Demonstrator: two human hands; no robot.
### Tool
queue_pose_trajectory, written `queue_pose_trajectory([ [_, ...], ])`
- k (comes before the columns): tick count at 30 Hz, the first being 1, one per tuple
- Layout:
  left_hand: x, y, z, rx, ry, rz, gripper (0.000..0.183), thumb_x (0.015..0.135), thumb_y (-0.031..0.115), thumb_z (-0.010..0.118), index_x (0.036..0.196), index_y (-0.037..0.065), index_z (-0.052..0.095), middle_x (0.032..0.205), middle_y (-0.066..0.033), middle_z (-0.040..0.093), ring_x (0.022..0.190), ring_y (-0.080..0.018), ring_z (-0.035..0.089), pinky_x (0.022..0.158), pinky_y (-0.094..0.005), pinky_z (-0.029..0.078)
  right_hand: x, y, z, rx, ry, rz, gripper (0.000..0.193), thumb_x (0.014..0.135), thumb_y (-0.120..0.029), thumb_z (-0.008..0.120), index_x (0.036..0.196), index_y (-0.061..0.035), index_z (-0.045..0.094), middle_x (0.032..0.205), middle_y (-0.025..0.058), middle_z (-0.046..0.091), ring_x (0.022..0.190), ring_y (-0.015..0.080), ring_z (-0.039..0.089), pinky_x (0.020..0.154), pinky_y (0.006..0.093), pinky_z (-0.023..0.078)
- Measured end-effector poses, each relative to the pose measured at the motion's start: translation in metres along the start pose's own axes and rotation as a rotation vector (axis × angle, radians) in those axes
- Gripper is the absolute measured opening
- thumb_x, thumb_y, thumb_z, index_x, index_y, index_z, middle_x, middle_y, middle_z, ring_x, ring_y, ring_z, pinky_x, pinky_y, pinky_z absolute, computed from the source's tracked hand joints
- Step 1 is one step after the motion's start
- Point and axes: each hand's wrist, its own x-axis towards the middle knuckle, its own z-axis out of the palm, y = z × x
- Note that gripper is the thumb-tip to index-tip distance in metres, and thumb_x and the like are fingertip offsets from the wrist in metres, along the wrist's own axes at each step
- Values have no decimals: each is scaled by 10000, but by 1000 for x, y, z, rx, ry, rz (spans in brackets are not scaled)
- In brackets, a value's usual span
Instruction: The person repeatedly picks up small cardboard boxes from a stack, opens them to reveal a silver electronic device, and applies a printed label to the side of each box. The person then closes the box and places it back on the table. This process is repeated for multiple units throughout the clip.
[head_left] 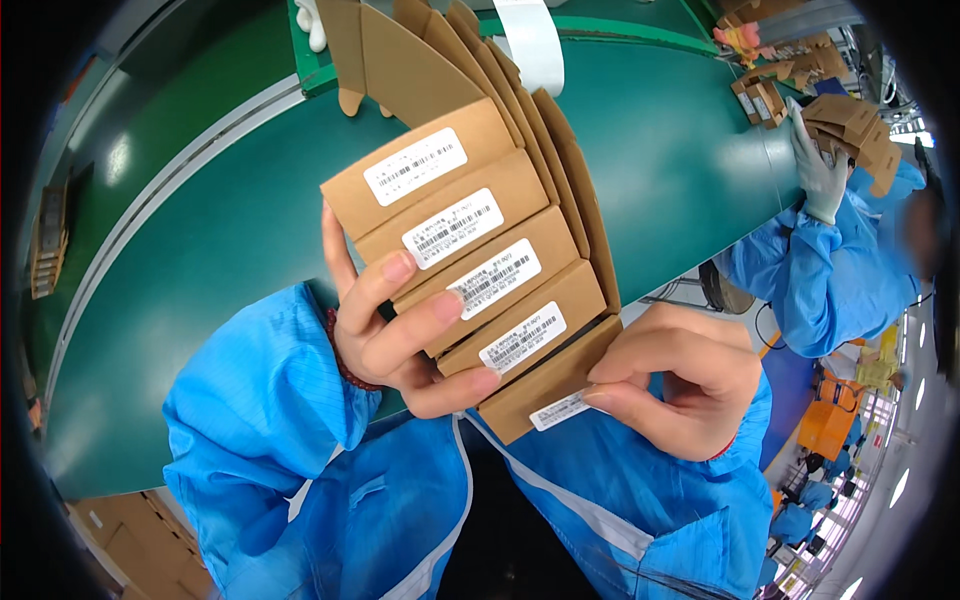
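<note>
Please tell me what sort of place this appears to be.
Probably a factory packing area: the left hand holds a stack of cardboard boxes with barcode labels, a long green worktop runs behind, and a co-worker in blue workwear handles similar boxes.

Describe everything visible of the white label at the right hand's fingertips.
The label is small, white and paper-like, with dark print. It slants up to the right, near the lower edge of the lowest brown box. The right hand has its thumb at the right end; whether it is fully stuck is unclear.
</note>
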Motion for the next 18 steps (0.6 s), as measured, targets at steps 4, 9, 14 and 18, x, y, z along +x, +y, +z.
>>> queue_pose_trajectory([
  [4, 6, 0, 3, -7, 2, 11, 370, 750, 331, 587, 1080, 358, 425, 1115, -64, 421, 1103, -323, 381, 849, -709, 245, 1, -3, -5, -86, 5, 31, 125, 643, -8, 696, 711, -37, 596, 624, 45, 524, 417, 85, 445, 379, 210, 316],
  [9, 17, 2, 5, -35, -29, 8, 345, 767, 353, 557, 1086, 342, 426, 1113, -86, 423, 1097, -340, 385, 834, -694, 270, 1, -3, -3, -185, 100, -80, 178, 625, -29, 720, 750, -9, 594, 602, 42, 518, 430, 78, 439, 384, 195, 308],
  [14, 10, 2, 8, -21, 79, 40, 351, 774, 372, 539, 1102, 320, 423, 1112, -101, 422, 1088, -351, 391, 804, -681, 299, 1, -3, -1, -339, 158, -47, 361, 601, -73, 757, 872, 23, 539, 544, -3, 381, 449, 50, 322, 402, 199, 221],
  [18, 7, 2, 7, -35, 80, 54, 353, 775, 365, 540, 1105, 319, 425, 1114, -104, 422, 1094, -351, 390, 795, -677, 309, -6, 11, -12, -314, 244, -91, 245, 680, -23, 669, 863, 52, 524, 581, 26, 422, 523, 95, 375, 477, 231, 283],
])
